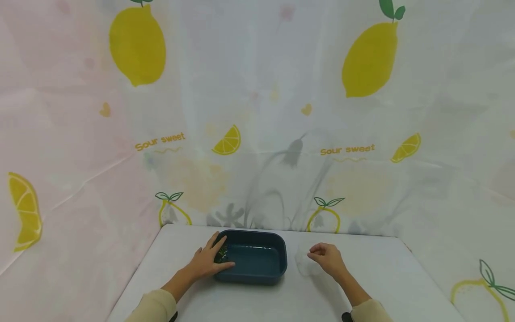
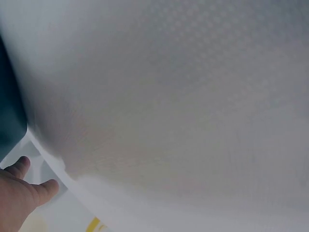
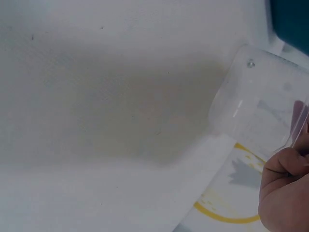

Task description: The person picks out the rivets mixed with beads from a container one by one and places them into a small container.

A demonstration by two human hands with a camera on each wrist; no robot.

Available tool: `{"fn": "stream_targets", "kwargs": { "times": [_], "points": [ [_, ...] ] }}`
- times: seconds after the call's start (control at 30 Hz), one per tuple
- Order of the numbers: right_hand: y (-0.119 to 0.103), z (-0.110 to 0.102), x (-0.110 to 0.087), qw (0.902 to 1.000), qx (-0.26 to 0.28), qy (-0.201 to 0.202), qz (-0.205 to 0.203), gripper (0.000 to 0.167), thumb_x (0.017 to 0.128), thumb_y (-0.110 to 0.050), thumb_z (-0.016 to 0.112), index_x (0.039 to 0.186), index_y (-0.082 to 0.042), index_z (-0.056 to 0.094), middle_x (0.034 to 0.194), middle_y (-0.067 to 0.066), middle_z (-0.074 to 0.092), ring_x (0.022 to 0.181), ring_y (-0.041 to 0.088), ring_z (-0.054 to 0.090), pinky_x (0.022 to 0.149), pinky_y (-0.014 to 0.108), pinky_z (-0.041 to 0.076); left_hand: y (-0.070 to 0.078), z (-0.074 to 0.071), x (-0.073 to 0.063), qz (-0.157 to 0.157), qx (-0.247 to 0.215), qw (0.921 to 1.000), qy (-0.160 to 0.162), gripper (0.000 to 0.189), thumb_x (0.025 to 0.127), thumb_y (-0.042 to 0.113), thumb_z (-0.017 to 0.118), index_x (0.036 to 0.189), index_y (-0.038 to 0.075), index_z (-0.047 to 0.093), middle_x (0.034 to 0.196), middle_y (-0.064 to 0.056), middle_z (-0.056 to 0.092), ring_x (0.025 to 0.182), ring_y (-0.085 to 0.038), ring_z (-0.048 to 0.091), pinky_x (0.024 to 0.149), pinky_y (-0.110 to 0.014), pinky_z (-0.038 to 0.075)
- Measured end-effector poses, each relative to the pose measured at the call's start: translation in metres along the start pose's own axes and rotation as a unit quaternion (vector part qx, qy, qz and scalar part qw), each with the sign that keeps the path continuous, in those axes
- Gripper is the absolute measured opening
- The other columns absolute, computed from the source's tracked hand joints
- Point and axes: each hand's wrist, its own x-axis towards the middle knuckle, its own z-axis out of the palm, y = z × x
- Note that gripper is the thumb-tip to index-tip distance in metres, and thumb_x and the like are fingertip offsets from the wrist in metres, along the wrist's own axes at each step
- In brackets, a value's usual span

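Observation:
A dark blue rectangular basin (image 1: pixel 257 278) stands on the white table. My left hand (image 1: pixel 206 261) rests over its left rim with fingers spread, and the thumb reaches across the near left corner. Small dark green and yellowish bits (image 1: pixel 222 254) lie inside the basin at that end, partly hidden by the hand. To the right of the basin, my right hand (image 1: pixel 327 258) pinches the edge of a clear plastic container (image 3: pixel 260 99) between thumb and fingers. The container looks tilted in the right wrist view. Two straight fingers (image 2: pixel 46 191) of the left hand show beside the basin wall in the left wrist view.
The white tabletop (image 1: pixel 249 304) ends at a lemon-printed cloth backdrop (image 1: pixel 261 179) behind it, with more cloth at both sides. Dark bands sit at both sleeve cuffs.

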Motion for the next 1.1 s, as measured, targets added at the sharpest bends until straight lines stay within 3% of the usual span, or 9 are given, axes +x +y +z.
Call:
{"fn": "stream_targets", "kwargs": {
  "times": [1.1],
  "points": [
    [-0.002,0.0009,0.0001,0.9998,-0.012,0.006,0.013,0.011,0.08,-0.011,0.081,0.081,-0.004,0.072,0.073,0.003,0.071,0.067,0.01,0.059,0.06,0.025,0.046,-0.0005,0.0014,0.0024,-0.002,0.007,1.0,0.003,0.098,0.08,0.065,0.069,0.155,0.014,0.033,0.164,-0.018,0.017,0.131,-0.044,0.049,0.106,-0.073,0.026]
  ]
}}
